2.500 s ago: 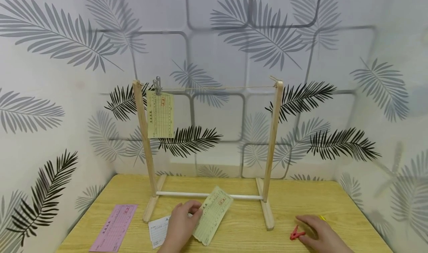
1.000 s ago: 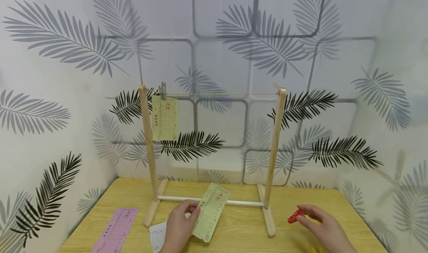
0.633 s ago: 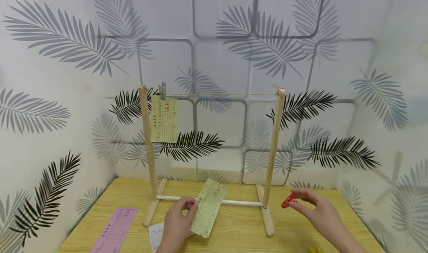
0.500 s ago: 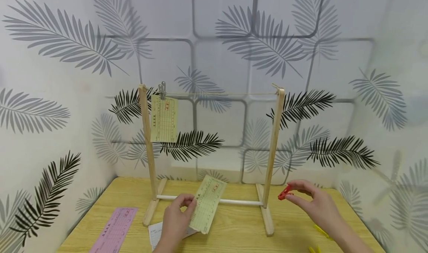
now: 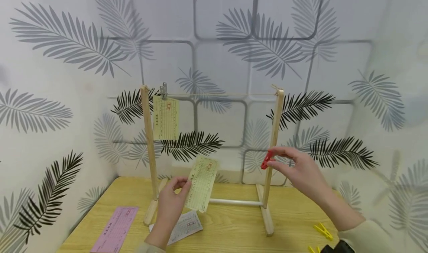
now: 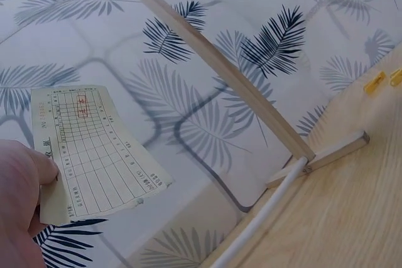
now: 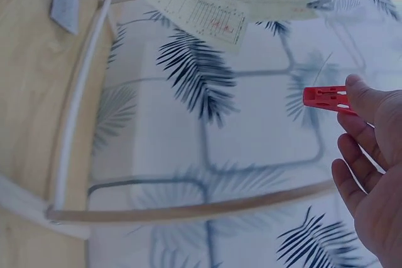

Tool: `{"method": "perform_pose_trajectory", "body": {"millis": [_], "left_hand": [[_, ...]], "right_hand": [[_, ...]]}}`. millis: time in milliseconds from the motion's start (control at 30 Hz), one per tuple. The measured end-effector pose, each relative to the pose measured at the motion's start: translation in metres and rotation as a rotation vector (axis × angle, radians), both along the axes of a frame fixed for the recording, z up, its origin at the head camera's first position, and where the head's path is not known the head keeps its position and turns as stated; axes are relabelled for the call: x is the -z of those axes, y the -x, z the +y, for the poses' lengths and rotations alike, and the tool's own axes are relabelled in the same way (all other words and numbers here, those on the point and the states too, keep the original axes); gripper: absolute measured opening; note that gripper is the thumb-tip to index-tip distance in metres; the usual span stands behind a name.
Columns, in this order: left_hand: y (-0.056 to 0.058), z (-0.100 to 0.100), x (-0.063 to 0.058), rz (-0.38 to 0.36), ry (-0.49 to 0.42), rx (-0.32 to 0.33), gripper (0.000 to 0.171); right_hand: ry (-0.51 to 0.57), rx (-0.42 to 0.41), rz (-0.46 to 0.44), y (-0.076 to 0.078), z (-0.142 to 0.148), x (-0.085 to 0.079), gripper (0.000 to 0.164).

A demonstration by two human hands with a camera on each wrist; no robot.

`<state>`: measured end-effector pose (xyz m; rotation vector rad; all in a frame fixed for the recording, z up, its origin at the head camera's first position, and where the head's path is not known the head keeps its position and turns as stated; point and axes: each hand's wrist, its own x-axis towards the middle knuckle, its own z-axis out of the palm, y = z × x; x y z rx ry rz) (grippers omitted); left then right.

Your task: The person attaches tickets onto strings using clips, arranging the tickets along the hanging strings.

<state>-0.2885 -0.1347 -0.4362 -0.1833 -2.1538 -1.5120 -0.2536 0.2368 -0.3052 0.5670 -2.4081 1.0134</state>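
Observation:
My left hand point(image 5: 171, 199) pinches a pale yellow-green printed receipt slip point(image 5: 202, 184) by its left edge, raised off the table and slightly tilted. In the left wrist view the slip point(image 6: 100, 155) shows a ruled grid and a red stamp. A red plastic clothespin point(image 5: 267, 160) is pinched between the thumb and fingers of my right hand point(image 5: 302, 171), in front of the rack's right post. The right wrist view shows that clothespin point(image 7: 328, 97) at the fingertips. A similar slip point(image 5: 166, 119) hangs from the string point(image 5: 220, 94) at left under metal clips point(image 5: 163, 90).
The wooden rack point(image 5: 275, 134) stands on the table with a white crossbar point(image 5: 235, 201). A pink slip point(image 5: 115, 229) lies at left, and a white slip point(image 5: 187, 226) lies partly behind my left forearm. Yellow clothespins point(image 5: 323, 231) lie at right.
My right hand has picked up the red clothespin from the table and carried it up and left. My left hand has lifted the yellow-green slip, uncovering more of the white slip.

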Motion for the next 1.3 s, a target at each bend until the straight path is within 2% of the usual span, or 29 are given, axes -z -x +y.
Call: {"method": "perform_pose_trajectory", "body": {"millis": [133,367,500,800,1133,1300], "left_hand": [[0.004,-0.004,-0.012,0.038,-0.047,0.005,0.007],[0.012,-0.007,-0.03,0.013,-0.129,0.023,0.013],[0.018,-0.007,-0.04,0.022,-0.164,0.037,0.014],[0.028,-0.003,-0.067,0.046,-0.221,0.052,0.016],[0.036,-0.001,-0.088,0.061,-0.303,0.077,0.019],[0.04,-0.001,-0.098,0.053,-0.321,0.082,0.02]], "right_hand": [[-0.037,-0.037,0.041,0.008,-0.018,-0.029,0.033],[-0.034,-0.088,0.026,0.022,-0.044,-0.071,0.036],[-0.02,-0.11,0.058,0.034,-0.057,-0.09,0.034],[-0.039,-0.098,0.139,0.052,-0.088,-0.123,0.03],[-0.005,-0.122,0.076,0.07,-0.119,-0.153,0.025],[0.02,-0.124,0.081,0.078,-0.131,-0.163,0.023]]}}
